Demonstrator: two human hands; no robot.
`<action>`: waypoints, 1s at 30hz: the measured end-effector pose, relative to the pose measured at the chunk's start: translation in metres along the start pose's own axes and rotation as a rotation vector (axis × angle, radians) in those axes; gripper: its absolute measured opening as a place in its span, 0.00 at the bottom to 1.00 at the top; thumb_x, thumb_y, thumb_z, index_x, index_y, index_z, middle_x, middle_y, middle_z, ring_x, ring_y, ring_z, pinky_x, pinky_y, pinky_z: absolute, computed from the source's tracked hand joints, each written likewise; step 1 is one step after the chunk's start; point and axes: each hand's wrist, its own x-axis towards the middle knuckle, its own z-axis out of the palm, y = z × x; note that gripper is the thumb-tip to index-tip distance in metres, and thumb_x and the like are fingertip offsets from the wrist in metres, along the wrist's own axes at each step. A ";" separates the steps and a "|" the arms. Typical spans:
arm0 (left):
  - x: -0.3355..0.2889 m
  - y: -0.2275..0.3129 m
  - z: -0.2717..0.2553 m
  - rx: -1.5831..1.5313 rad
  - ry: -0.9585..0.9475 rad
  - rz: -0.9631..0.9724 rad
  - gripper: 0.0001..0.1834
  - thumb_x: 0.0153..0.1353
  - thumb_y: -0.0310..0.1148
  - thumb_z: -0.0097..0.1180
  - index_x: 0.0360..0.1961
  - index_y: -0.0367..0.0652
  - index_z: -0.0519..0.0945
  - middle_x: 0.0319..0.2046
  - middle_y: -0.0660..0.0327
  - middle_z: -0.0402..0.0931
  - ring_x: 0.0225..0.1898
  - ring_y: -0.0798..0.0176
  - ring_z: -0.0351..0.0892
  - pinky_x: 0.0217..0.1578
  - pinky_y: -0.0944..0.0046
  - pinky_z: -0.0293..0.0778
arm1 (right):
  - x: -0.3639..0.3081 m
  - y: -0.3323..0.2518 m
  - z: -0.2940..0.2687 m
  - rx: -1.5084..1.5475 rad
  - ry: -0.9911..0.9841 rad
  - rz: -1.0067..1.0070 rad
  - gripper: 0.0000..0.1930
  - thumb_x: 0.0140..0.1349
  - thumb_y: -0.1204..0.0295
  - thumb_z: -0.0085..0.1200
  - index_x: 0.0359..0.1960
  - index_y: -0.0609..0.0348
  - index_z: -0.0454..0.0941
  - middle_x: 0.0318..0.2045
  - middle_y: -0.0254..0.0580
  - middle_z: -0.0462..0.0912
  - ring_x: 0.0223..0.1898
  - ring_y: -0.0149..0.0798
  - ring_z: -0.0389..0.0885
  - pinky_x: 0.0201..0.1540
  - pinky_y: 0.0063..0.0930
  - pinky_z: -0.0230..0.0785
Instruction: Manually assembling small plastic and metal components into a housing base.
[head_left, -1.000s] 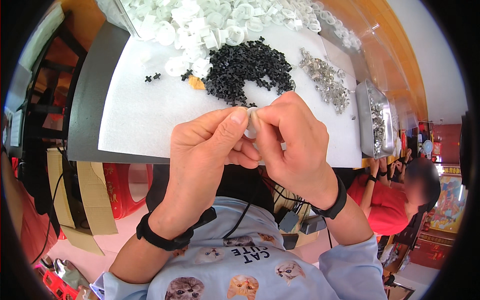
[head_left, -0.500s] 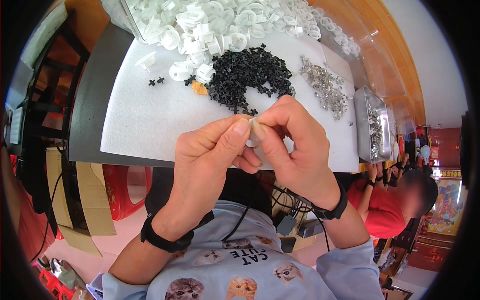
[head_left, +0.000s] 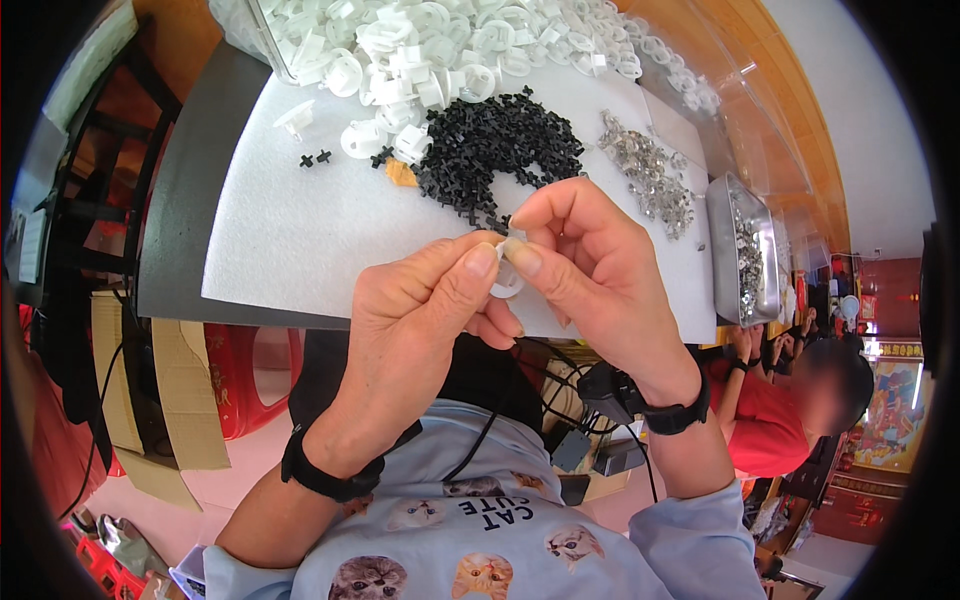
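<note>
On the white sheet, we see a heap of white parts, probably within reach for easy picking. The left hand pinches one piece, likely to steady it; the right hand's thumb touches it, forefinger apart. Black crosses and metal bits lie sorted beyond. Fingertips partly cover the pinched white ring; we cannot make out its inside.

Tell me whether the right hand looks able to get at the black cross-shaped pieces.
Likely yes: the right hand is near the black pieces, nothing visible between them, though it appears to touch the white part.
</note>
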 end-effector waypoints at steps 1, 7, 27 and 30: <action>0.000 0.000 0.000 0.000 -0.001 0.000 0.20 0.68 0.37 0.48 0.50 0.30 0.75 0.29 0.54 0.78 0.26 0.66 0.80 0.27 0.71 0.78 | 0.000 -0.001 0.000 0.043 -0.017 0.018 0.07 0.63 0.74 0.54 0.38 0.60 0.70 0.25 0.25 0.69 0.26 0.16 0.66 0.28 0.11 0.61; -0.001 -0.003 0.002 0.100 -0.003 0.051 0.20 0.69 0.38 0.47 0.50 0.29 0.75 0.29 0.56 0.78 0.26 0.67 0.80 0.27 0.72 0.77 | -0.003 0.000 0.002 0.125 -0.051 0.126 0.07 0.64 0.72 0.53 0.34 0.61 0.70 0.26 0.27 0.72 0.27 0.17 0.69 0.27 0.12 0.62; 0.000 0.004 0.016 0.183 0.000 0.008 0.13 0.67 0.28 0.44 0.46 0.30 0.76 0.35 0.56 0.80 0.35 0.66 0.82 0.36 0.69 0.80 | -0.018 0.017 -0.010 -0.040 -0.026 -0.061 0.07 0.64 0.74 0.51 0.30 0.62 0.69 0.18 0.30 0.70 0.21 0.22 0.63 0.23 0.19 0.58; -0.001 0.003 0.020 0.196 0.032 0.032 0.13 0.66 0.27 0.46 0.45 0.29 0.77 0.36 0.55 0.80 0.35 0.66 0.82 0.36 0.68 0.80 | -0.018 0.018 -0.010 -0.066 -0.007 -0.126 0.06 0.63 0.75 0.51 0.29 0.62 0.68 0.17 0.35 0.70 0.20 0.25 0.64 0.22 0.22 0.59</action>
